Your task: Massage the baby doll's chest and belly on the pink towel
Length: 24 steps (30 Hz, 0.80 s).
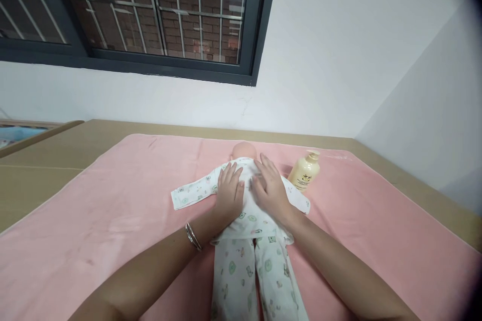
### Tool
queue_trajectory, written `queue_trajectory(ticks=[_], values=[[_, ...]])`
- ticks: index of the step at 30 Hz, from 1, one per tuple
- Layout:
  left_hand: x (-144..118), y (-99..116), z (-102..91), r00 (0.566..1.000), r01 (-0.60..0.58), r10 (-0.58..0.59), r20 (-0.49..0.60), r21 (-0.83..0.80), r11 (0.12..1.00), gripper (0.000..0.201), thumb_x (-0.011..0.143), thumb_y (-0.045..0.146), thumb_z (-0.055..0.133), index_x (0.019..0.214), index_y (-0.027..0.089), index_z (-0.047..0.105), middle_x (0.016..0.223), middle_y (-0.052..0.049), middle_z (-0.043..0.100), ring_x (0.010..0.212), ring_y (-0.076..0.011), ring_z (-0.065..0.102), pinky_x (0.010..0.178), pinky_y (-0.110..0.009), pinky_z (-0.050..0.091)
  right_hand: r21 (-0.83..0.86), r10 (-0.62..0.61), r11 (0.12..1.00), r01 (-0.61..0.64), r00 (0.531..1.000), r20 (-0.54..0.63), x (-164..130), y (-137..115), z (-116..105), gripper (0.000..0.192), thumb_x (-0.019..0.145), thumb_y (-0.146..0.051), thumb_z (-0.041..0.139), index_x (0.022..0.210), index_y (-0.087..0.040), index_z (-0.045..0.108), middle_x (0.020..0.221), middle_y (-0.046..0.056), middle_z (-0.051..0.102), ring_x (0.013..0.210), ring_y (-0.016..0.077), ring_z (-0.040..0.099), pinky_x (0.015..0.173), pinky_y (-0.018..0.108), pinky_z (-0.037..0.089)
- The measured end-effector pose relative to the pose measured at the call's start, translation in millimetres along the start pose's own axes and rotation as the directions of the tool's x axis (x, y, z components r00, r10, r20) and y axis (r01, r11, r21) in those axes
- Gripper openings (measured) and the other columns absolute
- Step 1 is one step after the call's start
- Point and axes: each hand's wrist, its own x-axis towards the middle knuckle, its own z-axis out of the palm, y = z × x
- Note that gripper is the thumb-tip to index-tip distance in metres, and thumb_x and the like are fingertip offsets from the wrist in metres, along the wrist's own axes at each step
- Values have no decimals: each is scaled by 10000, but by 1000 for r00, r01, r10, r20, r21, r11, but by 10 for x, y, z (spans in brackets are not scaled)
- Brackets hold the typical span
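Observation:
A baby doll (244, 150) lies on a pink mat (143, 241), its bald head toward the wall and no facial features showing. It wears a white printed top (251, 225) with long sleeves spread to both sides, and matching printed pants (235, 276). My left hand (229, 190) rests flat on the left side of the top, fingers stretched out. On the right side of the top lies my right hand (271, 188), its fingers apart and slightly bent. Neither hand grips anything. Just beyond the doll's right-hand sleeve is a pale yellow pump bottle (305, 169), tilted in view.
The mat covers a tan surface (109, 129) that meets a white wall (309, 60). A dark-framed window (252, 55) with metal bars is above. At the far left, a raised wooden edge (45, 136) borders something blue.

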Motion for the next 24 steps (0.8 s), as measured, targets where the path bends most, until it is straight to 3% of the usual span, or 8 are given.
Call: queue_trajectory(ticks=[5,11,16,21,24], values=[[1,-7,7,1000,18,-19,-18,-27,999,442,970,296,277,1340,136,459,1445,-146,442,1413,-237,273,1162,-512,180,-27,-20,999,26,977,213,-16,-6,104,456,931,-292,402,1363,-168,479,1508,120,347,1422,274,231,1138,544,189],[8,1,9,999,25,-26,-25,-36,999,440,965,320,296,1332,147,467,1440,-149,446,1414,-246,267,1158,-517,169,-45,-15,999,21,991,134,-5,-33,50,476,927,-289,405,1379,-145,449,1532,141,287,1433,244,199,1145,502,185],[-2,-7,15,999,23,-24,-35,-19,1000,436,966,319,289,1329,153,465,1450,-143,434,1413,-243,267,1158,-516,167,-81,16,997,4,969,247,8,-59,27,485,938,-308,385,1404,-178,414,1542,139,264,1428,275,203,1128,551,171],[5,8,0,999,41,-42,-30,-24,999,425,961,335,313,1315,166,476,1446,-139,440,1410,-251,277,1157,-530,176,-106,23,994,-2,980,196,47,-132,-71,534,941,-329,381,1448,-172,325,1576,137,145,1439,253,162,1141,517,156],[17,2,-17,998,62,-63,-20,-54,997,431,965,341,297,1317,172,478,1465,-137,414,1411,-257,275,1152,-546,197,-149,67,989,-16,935,347,71,-160,-129,546,956,-347,349,1474,-192,280,1587,120,89,1452,271,98,1138,533,148]])
